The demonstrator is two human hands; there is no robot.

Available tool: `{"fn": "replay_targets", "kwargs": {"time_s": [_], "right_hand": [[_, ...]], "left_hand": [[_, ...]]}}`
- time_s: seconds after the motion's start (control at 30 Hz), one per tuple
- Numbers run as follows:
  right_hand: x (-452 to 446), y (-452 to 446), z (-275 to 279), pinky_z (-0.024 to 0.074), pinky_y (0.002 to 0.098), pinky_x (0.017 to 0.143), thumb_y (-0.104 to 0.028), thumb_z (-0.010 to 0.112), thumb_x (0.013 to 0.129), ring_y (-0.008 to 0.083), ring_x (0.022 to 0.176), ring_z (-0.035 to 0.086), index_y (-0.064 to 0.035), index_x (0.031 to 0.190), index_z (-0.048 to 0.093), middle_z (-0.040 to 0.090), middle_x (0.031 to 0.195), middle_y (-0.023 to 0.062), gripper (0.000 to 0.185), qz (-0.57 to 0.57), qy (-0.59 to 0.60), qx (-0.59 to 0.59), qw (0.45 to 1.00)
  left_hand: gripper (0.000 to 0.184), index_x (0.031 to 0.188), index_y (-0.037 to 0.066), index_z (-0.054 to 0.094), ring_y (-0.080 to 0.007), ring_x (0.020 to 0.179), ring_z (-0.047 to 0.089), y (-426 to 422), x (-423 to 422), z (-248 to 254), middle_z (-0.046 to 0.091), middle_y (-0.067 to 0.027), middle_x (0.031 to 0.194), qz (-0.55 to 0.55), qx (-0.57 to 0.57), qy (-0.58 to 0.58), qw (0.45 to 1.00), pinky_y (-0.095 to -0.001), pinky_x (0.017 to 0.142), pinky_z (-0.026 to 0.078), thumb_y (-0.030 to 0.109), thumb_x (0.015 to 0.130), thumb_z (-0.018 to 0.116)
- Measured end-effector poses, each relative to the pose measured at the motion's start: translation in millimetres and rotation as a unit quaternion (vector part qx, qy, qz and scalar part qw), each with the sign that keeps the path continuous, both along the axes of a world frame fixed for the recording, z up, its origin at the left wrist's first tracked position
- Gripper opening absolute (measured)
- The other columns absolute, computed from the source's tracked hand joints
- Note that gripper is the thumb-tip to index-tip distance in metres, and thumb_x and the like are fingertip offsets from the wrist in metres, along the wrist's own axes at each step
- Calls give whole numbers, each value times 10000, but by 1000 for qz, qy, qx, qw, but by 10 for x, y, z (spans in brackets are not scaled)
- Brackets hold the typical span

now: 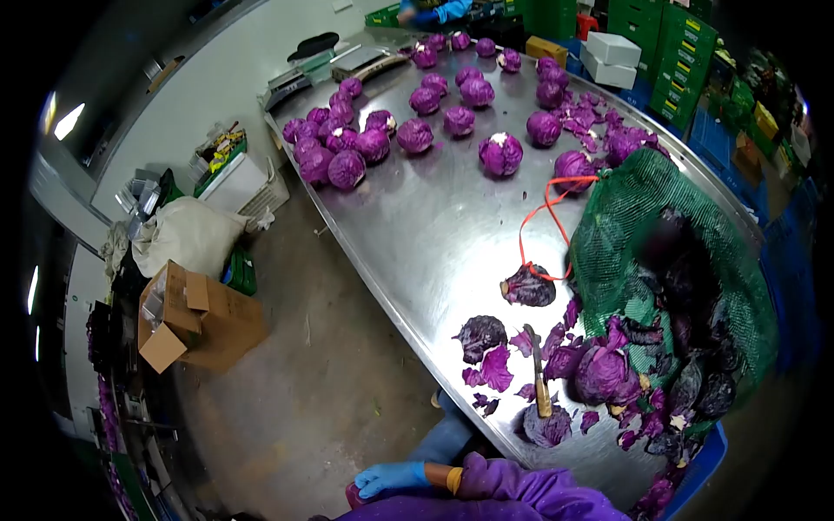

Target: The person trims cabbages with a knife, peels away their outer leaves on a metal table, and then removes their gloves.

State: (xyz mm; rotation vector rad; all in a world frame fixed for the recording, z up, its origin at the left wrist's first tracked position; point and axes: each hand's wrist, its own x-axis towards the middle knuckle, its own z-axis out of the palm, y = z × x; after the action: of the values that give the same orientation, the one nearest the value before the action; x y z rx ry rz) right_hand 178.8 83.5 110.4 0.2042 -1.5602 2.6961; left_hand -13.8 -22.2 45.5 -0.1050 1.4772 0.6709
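Note:
My right hand [391, 478], in a blue glove below a purple sleeve, is low in front of my body. Its fingers curl over a dark red thing [354, 495] that is mostly hidden. My left hand is out of view. On the metal table [408, 252] lies a knife [542, 382] with a wooden handle, its handle end against a red cabbage [547, 427]. Beside it are a larger red cabbage [602, 375] and loose leaves [497, 368]. A green mesh bag [608, 226] with a red drawstring [523, 230] lies open-mouthed, dark leaves inside.
Several red cabbages [346, 169] sit along the table's far and left parts. A scale [360, 59] stands at the far end, near another person's blue sleeve [452, 10]. Green crates [682, 65] and white foam boxes [611, 59] stand behind. A cardboard box [204, 317] is on the floor left.

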Motion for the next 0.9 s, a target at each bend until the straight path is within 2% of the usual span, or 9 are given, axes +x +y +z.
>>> {"fn": "replay_targets", "kwargs": {"time_s": [0.1, 0.27, 0.37, 0.47, 0.67, 0.77, 0.9], "right_hand": [[66, -20, -10, 348, 271, 658, -307, 572, 862, 93, 711, 383, -49, 774, 489, 427, 722, -23, 284, -7, -8, -22, 1000], [45, 59, 23, 350, 273, 682, -295, 566, 860, 98, 732, 388, -41, 799, 502, 449, 748, -16, 269, 1, -6, 26, 1000], [-43, -39, -95, 359, 283, 664, -271, 541, 841, 114, 698, 405, -32, 792, 519, 466, 709, 1, 246, -53, 34, 34, 997], [-50, -61, -204, 348, 265, 683, -239, 551, 870, 97, 727, 390, -33, 788, 497, 447, 740, -21, 228, -23, 38, -19, 999], [142, -44, -110, 351, 264, 663, -220, 541, 854, 87, 698, 381, -53, 759, 514, 440, 714, -51, 194, -61, -18, -106, 992], [255, -17, 4, 353, 247, 679, -206, 538, 855, 78, 711, 382, -63, 765, 519, 438, 725, -63, 171, -100, -45, -107, 988], [332, 24, -129, 358, 227, 708, -195, 539, 851, 67, 735, 399, -67, 789, 540, 460, 733, -54, 143, -100, -71, -75, 990]], "left_hand": [[336, 1088, 34, 533, -196, 893, 558, 34, -15, -38, 583, -99, 1015, 0, -2, -2, 1000, -334, 806, 459, 321, 933, 453], [321, 1076, 35, 533, -191, 880, 556, 85, -50, -37, 582, -96, 1000, -9, -2, 1, 1000, -330, 795, 459, 313, 934, 454], [313, 1068, 36, 533, -189, 873, 554, 75, -43, -10, 580, -94, 992, -18, 2, 4, 1000, -328, 788, 458, 307, 934, 454], [304, 1061, 37, 533, -186, 865, 553, 73, -42, -23, 579, -92, 983, -21, 4, 8, 1000, -326, 782, 458, 302, 935, 454], [287, 1047, 39, 534, -180, 850, 550, 96, -48, -59, 577, -88, 966, -33, 9, 14, 999, -321, 769, 457, 292, 936, 455], [279, 1040, 40, 534, -178, 842, 548, 113, -22, -72, 576, -86, 957, -39, 15, 15, 999, -319, 762, 457, 287, 936, 455], [268, 1030, 42, 534, -174, 832, 546, 154, -43, -106, 575, -84, 945, -53, 28, 15, 998, -316, 754, 457, 280, 937, 455]]}}
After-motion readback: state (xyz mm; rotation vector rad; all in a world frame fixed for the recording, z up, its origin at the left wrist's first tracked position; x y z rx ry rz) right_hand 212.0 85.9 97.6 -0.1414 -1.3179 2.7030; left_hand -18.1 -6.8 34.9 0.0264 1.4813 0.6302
